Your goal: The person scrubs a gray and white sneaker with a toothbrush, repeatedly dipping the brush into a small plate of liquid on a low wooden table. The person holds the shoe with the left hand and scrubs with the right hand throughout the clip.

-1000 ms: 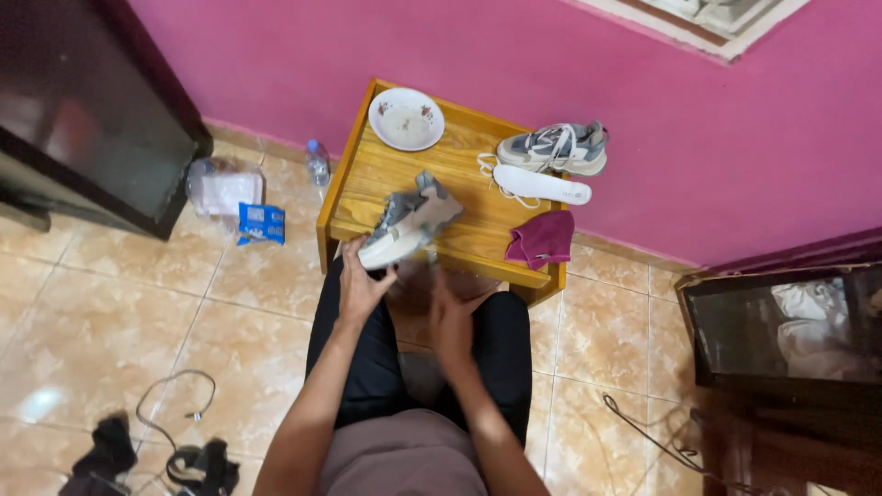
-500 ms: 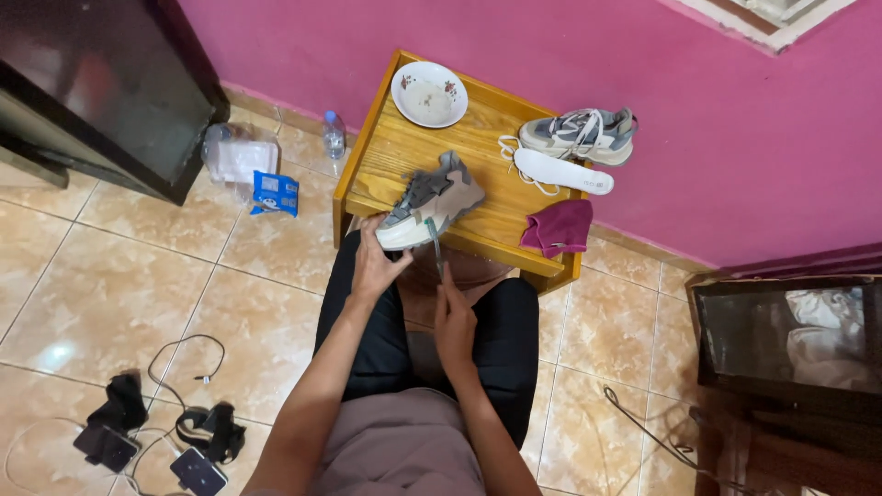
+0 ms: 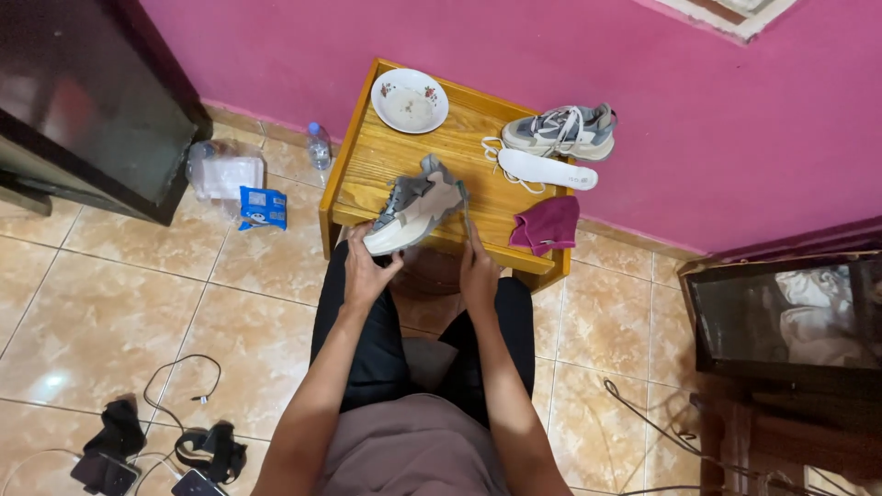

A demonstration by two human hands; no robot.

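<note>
Holding a grey and beige sneaker [image 3: 415,207] at centre of the frame, the left hand [image 3: 367,269] is closed around its toe end, w/ the shoe tilted over the front edge of the small wooden table [image 3: 390,152]. The right hand [image 3: 479,273] is closed on a thin tool [image 3: 468,220] beside the shoe's heel. On the table, upper part of frame: a white bowl [image 3: 410,100], a second sneaker [image 3: 560,131], a white insole [image 3: 547,169] & a maroon cloth [image 3: 548,223].
</note>
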